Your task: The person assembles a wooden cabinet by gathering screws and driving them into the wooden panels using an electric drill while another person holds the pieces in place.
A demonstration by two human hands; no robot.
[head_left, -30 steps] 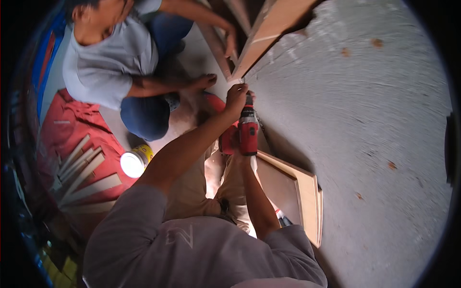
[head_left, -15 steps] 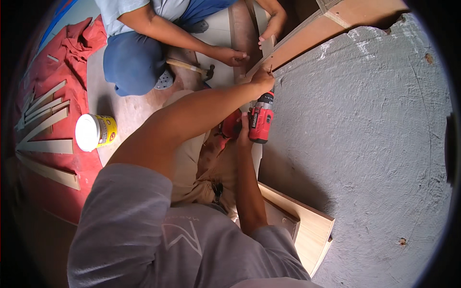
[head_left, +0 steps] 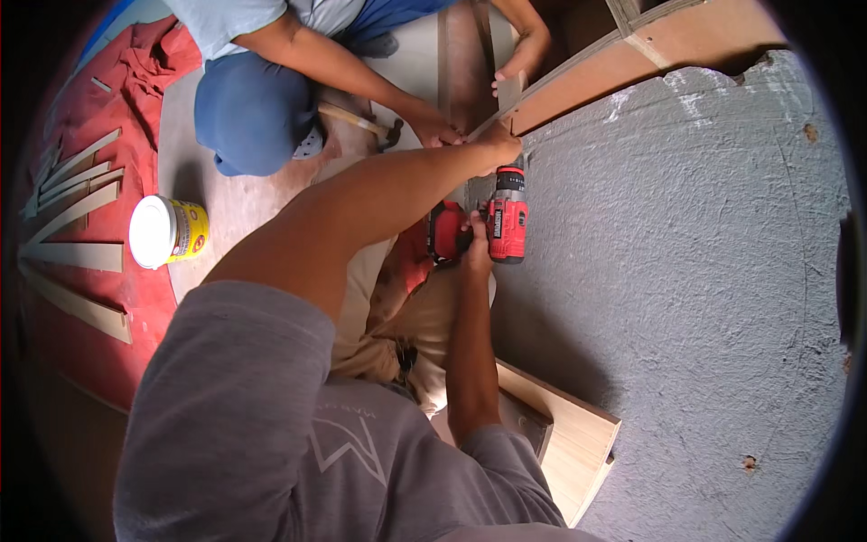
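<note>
Since the earlier frame we've leaned in; the drill [head_left: 507, 215] sits higher against the wall [head_left: 686, 271], just below the wood strip [head_left: 578, 68]. Right hand [head_left: 476, 244] clenched on its grip, left hand [head_left: 498, 143] pressing the strip. Drill's heavy and rigid; hold it by the handle.

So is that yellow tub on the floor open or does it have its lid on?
Lid on. The yellow tub stands on the floor beside the red cloth, its top covered by a flat white lid with no contents showing.
</note>
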